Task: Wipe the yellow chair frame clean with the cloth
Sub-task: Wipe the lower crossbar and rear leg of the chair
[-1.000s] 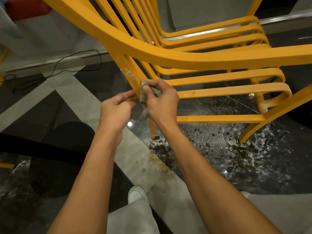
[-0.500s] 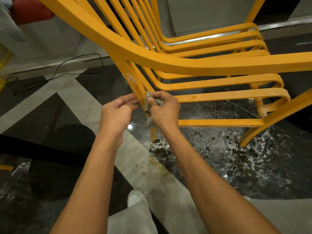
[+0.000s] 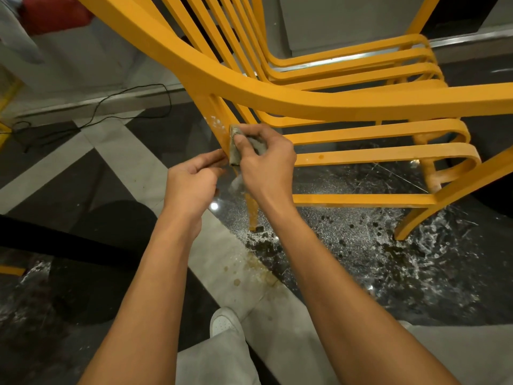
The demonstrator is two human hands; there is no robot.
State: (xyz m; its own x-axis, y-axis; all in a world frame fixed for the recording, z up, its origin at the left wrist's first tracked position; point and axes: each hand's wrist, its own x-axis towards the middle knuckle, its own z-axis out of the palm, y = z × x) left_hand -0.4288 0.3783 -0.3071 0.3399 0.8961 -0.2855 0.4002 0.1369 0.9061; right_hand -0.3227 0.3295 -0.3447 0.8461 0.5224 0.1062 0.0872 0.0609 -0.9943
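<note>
At the far left we see a thin black cable point(image 3: 94, 112) trailing over the floor point(image 3: 125, 151), which is laid in pale and dark tiles. Moving right, we come to the left hand point(image 3: 191, 182). Its fingers are curled, and its fingertips reach the rear leg of the yellow chair frame point(image 3: 305, 104) just beside the cloth. We cannot tell whether it actually grips the leg or only touches it. Below it, near the bottom edge, a white shoe point(image 3: 223, 322) shows under a grey trouser leg.

Next we see pale specks on the leg just above the hands. The grey cloth point(image 3: 235, 147) lies folded against that leg, under the long curved rail. The right hand point(image 3: 266, 165) grasps the cloth, with the thumb pressing it onto the leg and the other fingers curled round the bunched remainder behind.

Further right, the frame's slats sweep out from the back and bend round at the seat's front edge. Under the seat we see the dark floor wet, speckled and streaked, and the front leg stands in that patch.
</note>
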